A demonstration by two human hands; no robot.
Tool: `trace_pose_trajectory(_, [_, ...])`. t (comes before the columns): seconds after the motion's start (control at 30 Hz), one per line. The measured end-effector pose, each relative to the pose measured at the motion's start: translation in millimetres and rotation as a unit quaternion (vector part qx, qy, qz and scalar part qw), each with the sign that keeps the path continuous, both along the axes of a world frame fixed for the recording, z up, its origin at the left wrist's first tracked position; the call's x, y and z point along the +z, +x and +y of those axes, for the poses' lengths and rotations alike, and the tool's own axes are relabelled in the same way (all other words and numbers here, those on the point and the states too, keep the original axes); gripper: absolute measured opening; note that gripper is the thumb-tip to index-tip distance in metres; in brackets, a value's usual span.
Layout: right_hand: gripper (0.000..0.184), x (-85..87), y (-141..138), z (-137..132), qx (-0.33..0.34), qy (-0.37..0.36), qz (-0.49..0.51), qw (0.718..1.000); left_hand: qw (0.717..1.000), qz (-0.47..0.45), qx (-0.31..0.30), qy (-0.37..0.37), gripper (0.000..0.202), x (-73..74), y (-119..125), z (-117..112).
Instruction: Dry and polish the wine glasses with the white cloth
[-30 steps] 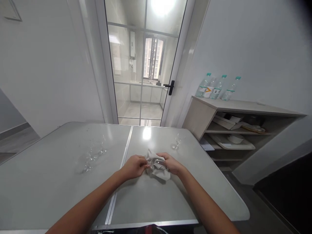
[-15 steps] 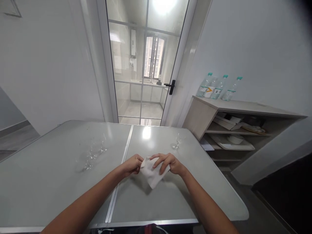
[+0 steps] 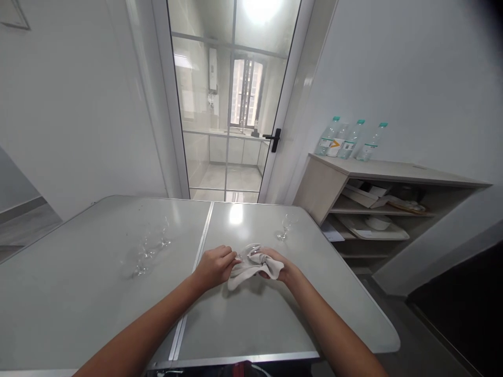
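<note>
Over the middle of the grey table (image 3: 255, 324), both my hands work a small clear stemmed glass (image 3: 251, 251) and a white cloth (image 3: 245, 272). My left hand (image 3: 214, 266) is closed on the glass's lower part. My right hand (image 3: 277, 266) is closed around the cloth, which is bunched against the glass bowl and trails down to the left. Only the rim of the glass shows above the cloth.
Three small clear glasses (image 3: 151, 248) stand on the table's left half, and one more glass (image 3: 285, 229) stands at the back right. A wooden shelf unit (image 3: 377, 209) with water bottles (image 3: 349, 140) on top is to the right. A glass door (image 3: 231, 99) is behind the table.
The cloth went from spread flat under my right fingers to bunched round the glass, whose rim now shows. Both hands stayed in the same spot over the table.
</note>
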State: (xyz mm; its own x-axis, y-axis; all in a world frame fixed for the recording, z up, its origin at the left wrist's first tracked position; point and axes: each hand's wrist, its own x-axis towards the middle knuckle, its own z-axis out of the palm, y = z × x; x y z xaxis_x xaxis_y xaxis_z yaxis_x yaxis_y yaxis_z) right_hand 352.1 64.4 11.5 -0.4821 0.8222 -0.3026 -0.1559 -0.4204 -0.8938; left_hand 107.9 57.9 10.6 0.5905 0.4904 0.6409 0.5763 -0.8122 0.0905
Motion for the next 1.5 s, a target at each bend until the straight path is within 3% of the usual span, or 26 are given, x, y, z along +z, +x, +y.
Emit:
trace_pose_trajectory(0.13, [0.025,-2.7,-2.3,2.5,-0.053,0.038,0.000,0.998,0.998,-0.026,0.002,-0.065,0.029,2.9,1.1,0.0])
trace_pose_trajectory(0.2, [0.027,-3.6,-1.7,3.7,-0.089,0.089,0.004,0.992,0.986,-0.064,0.000,-0.156,0.031,4.5,3.6,0.4])
trace_pose_trajectory(0.27, [0.027,-1.8,2.2,3.8,-0.104,0.170,-0.001,0.980,0.955,-0.114,-0.007,-0.275,0.031,6.6,5.9,2.0])
trace_pose_trajectory(0.33, [0.024,2.8,8.4,2.6,-0.088,0.272,-0.011,0.958,0.890,-0.163,-0.025,-0.425,0.032,8.4,7.1,4.7])
trace_pose_trajectory(0.4, [0.024,8.9,14.7,0.3,-0.037,0.367,-0.014,0.930,0.792,-0.199,-0.042,-0.575,0.032,8.7,6.9,7.4])
trace_pose_trajectory(0.47, [0.028,14.4,18.4,-2.0,0.039,0.437,-0.015,0.898,0.711,-0.203,-0.052,-0.671,0.031,7.0,5.7,9.4])
trace_pose_trajectory(0.53, [0.034,17.7,18.8,-3.7,0.108,0.472,-0.030,0.874,0.682,-0.189,-0.057,-0.705,0.029,4.0,4.5,10.5])
trace_pose_trajectory(0.63, [0.035,18.6,15.5,-4.1,0.130,0.470,-0.068,0.871,0.687,-0.177,-0.055,-0.702,0.025,-0.8,4.2,11.0])
trace_pose_trajectory(0.8, [0.020,10.2,10.7,0.3,0.099,0.390,-0.089,0.911,0.757,-0.197,-0.046,-0.621,0.028,-2.1,9.8,7.8])
trace_pose_trajectory(0.87, [0.026,4.0,9.2,2.3,0.052,0.324,-0.090,0.940,0.819,-0.191,-0.041,-0.539,0.026,-0.6,11.7,4.7])
trace_pose_trajectory(0.97, [0.023,-4.6,6.8,3.9,-0.007,0.191,-0.080,0.978,0.940,-0.114,-0.028,-0.322,0.023,-0.3,10.5,0.0])
trace_pose_trajectory(1.03, [0.024,-8.2,5.6,3.8,-0.007,0.113,-0.076,0.991,0.981,-0.049,-0.015,-0.187,0.024,-2.0,7.8,-1.5])
trace_pose_trajectory(1.13, [0.030,-10.2,4.4,3.4,0.002,0.053,-0.082,0.995,0.997,0.002,0.011,-0.079,0.026,-5.4,4.5,-1.2])
trace_pose_trajectory(1.23, [0.031,-10.8,2.9,5.9,-0.041,0.091,-0.108,0.989,0.998,-0.001,0.023,-0.053,0.025,-7.1,3.5,0.6])
trace_pose_trajectory(1.4, [0.036,-8.4,1.9,12.9,-0.274,0.238,-0.144,0.921,0.987,-0.080,0.076,-0.116,0.027,-3.5,0.4,5.1])
trace_pose_trajectory(1.5, [0.034,-3.9,-0.7,7.9,-0.305,0.321,-0.103,0.891,0.961,-0.164,0.117,-0.188,0.031,0.6,-0.1,7.0])
